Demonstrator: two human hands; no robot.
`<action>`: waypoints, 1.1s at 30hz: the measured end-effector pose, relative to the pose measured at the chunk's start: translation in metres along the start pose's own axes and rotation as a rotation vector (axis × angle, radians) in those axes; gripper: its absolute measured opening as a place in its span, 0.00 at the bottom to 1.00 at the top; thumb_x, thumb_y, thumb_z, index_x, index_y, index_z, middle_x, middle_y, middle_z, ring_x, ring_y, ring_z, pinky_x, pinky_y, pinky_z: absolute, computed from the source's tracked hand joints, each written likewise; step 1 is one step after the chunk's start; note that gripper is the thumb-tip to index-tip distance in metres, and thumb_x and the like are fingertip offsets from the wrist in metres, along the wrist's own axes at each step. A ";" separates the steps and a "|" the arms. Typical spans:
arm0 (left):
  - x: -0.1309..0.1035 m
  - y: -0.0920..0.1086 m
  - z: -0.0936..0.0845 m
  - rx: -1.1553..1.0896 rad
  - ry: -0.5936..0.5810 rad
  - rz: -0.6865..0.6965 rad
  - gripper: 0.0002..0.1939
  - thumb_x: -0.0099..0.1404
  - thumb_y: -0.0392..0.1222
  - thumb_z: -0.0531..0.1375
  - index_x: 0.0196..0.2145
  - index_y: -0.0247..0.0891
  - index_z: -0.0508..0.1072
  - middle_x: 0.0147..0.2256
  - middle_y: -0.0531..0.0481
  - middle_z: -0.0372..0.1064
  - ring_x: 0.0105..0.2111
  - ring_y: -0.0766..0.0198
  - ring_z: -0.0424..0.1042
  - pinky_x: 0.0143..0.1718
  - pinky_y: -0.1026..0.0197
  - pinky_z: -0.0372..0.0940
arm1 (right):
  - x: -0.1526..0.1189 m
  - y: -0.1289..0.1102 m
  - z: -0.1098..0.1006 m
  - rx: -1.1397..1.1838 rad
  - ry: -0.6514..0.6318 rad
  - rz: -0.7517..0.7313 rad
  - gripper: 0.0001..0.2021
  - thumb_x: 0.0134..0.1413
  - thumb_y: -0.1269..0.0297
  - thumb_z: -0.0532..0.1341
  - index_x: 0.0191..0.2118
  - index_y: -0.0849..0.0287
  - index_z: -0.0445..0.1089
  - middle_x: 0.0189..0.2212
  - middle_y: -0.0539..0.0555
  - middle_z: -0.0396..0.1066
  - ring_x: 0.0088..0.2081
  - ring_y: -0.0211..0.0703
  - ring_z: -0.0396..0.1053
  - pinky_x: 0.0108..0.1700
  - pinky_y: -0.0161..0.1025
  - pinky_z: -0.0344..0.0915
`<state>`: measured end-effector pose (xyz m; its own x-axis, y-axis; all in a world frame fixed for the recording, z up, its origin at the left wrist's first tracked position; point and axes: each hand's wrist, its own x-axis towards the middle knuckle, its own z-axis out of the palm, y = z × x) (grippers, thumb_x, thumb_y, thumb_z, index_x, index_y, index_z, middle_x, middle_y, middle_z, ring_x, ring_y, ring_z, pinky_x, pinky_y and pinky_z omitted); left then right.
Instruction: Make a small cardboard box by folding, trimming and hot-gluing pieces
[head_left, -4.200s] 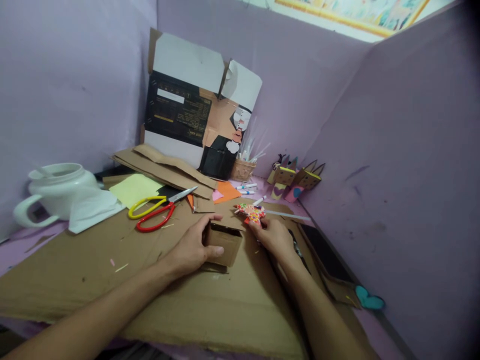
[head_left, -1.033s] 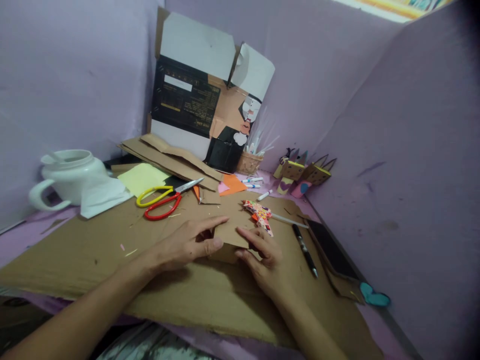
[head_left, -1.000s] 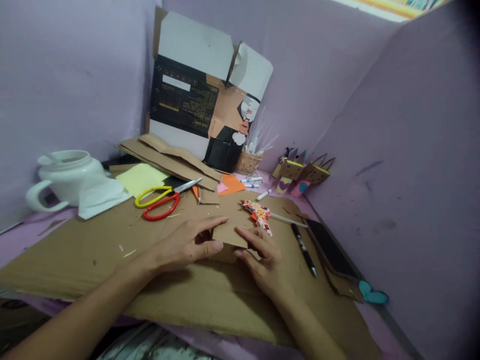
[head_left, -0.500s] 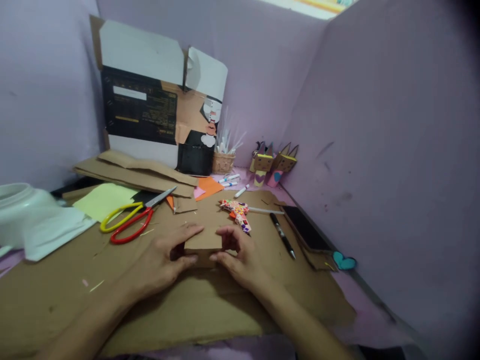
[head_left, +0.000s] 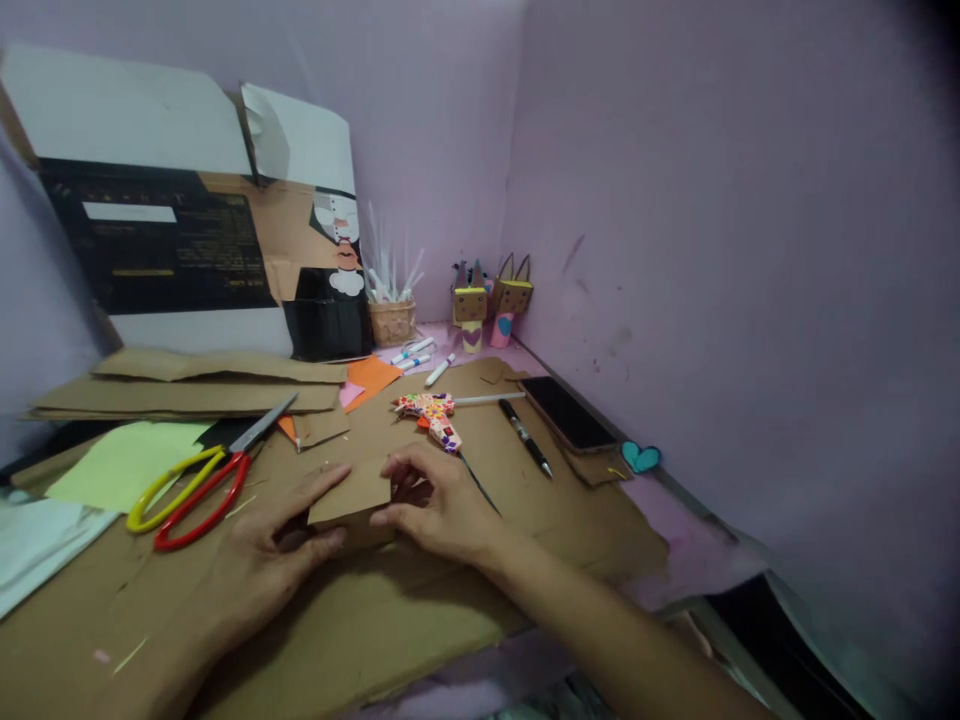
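A small folded cardboard box [head_left: 352, 497] rests near the front of the cardboard sheet, between both hands. Its flat top and front side show; the rest is hidden by fingers. My left hand [head_left: 281, 545] grips its left end, thumb at the front and fingers along the top edge. On the right end, my right hand [head_left: 431, 500] pinches the box, with the thumb low at the front and curled fingers above. Just beyond lies a glue gun [head_left: 433, 412] with a colourful pattern and a glue stick in its back. Scissors [head_left: 199, 490] with yellow and red handles lie left of the hands.
A black pen [head_left: 525, 438] and a phone [head_left: 568, 412] lie to the right, near a teal heart [head_left: 640, 457]. White markers [head_left: 440, 370], a basket of glue sticks [head_left: 393, 322] and cardboard figures [head_left: 471, 305] stand behind. Flattened cardboard [head_left: 187, 395] and green paper [head_left: 127, 475] are at left.
The camera view has swung to the right, so the scene sits further left. Both hands still hold the cardboard box, which appears slightly turned.
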<state>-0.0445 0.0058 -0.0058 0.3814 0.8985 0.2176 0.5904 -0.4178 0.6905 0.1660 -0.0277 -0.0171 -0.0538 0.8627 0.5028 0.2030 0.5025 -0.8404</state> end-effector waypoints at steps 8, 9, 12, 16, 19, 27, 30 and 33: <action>0.000 -0.001 0.002 -0.032 -0.006 0.025 0.28 0.55 0.50 0.63 0.54 0.47 0.69 0.56 0.48 0.66 0.53 0.49 0.67 0.48 0.54 0.68 | -0.002 0.001 -0.003 -0.128 -0.018 -0.234 0.06 0.50 0.71 0.64 0.36 0.56 0.71 0.39 0.55 0.63 0.39 0.42 0.67 0.37 0.38 0.71; 0.000 0.000 0.002 -0.030 -0.016 0.027 0.28 0.55 0.49 0.63 0.54 0.47 0.69 0.56 0.48 0.66 0.53 0.48 0.67 0.48 0.53 0.68 | -0.002 0.000 -0.003 -0.123 -0.018 -0.238 0.06 0.50 0.72 0.64 0.36 0.56 0.71 0.39 0.55 0.63 0.40 0.42 0.67 0.36 0.37 0.72; 0.000 0.002 0.002 -0.045 -0.029 0.055 0.26 0.56 0.48 0.62 0.53 0.46 0.70 0.55 0.48 0.67 0.56 0.48 0.63 0.53 0.50 0.64 | -0.002 -0.001 -0.003 -0.141 -0.013 -0.240 0.07 0.50 0.73 0.64 0.36 0.56 0.71 0.38 0.55 0.65 0.39 0.42 0.68 0.36 0.37 0.71; 0.001 0.006 0.002 -0.076 -0.030 0.067 0.26 0.55 0.45 0.62 0.52 0.45 0.71 0.54 0.48 0.68 0.56 0.50 0.63 0.56 0.51 0.60 | -0.001 -0.001 -0.004 -0.219 0.005 -0.299 0.07 0.50 0.73 0.64 0.36 0.56 0.71 0.36 0.54 0.67 0.39 0.43 0.68 0.39 0.41 0.70; 0.000 0.011 0.002 -0.091 -0.041 0.069 0.25 0.55 0.44 0.62 0.52 0.46 0.71 0.54 0.48 0.68 0.55 0.51 0.65 0.52 0.54 0.64 | -0.002 -0.001 -0.005 -0.251 -0.002 -0.333 0.08 0.50 0.74 0.63 0.37 0.55 0.71 0.36 0.54 0.67 0.39 0.43 0.68 0.40 0.41 0.69; -0.003 0.015 -0.003 -0.034 -0.083 0.074 0.26 0.56 0.44 0.62 0.54 0.43 0.69 0.55 0.45 0.67 0.55 0.50 0.64 0.53 0.52 0.62 | -0.004 0.000 -0.005 -0.287 -0.014 -0.366 0.09 0.51 0.74 0.63 0.38 0.56 0.71 0.37 0.55 0.68 0.40 0.44 0.69 0.43 0.41 0.68; -0.002 0.014 -0.003 -0.041 -0.104 0.093 0.26 0.57 0.42 0.61 0.54 0.43 0.69 0.55 0.45 0.66 0.54 0.50 0.65 0.50 0.53 0.63 | -0.004 -0.001 -0.006 -0.306 -0.028 -0.370 0.09 0.51 0.75 0.63 0.39 0.56 0.70 0.38 0.55 0.67 0.41 0.43 0.69 0.43 0.40 0.68; -0.002 0.015 -0.002 -0.057 -0.114 0.097 0.26 0.57 0.40 0.60 0.55 0.44 0.67 0.56 0.46 0.65 0.53 0.52 0.65 0.49 0.55 0.64 | -0.005 -0.001 -0.007 -0.319 -0.034 -0.353 0.10 0.50 0.74 0.63 0.39 0.55 0.70 0.40 0.56 0.66 0.42 0.44 0.69 0.45 0.42 0.67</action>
<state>-0.0380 -0.0020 0.0054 0.5146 0.8320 0.2074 0.5069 -0.4903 0.7090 0.1723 -0.0329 -0.0169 -0.2045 0.6463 0.7352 0.4566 0.7273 -0.5124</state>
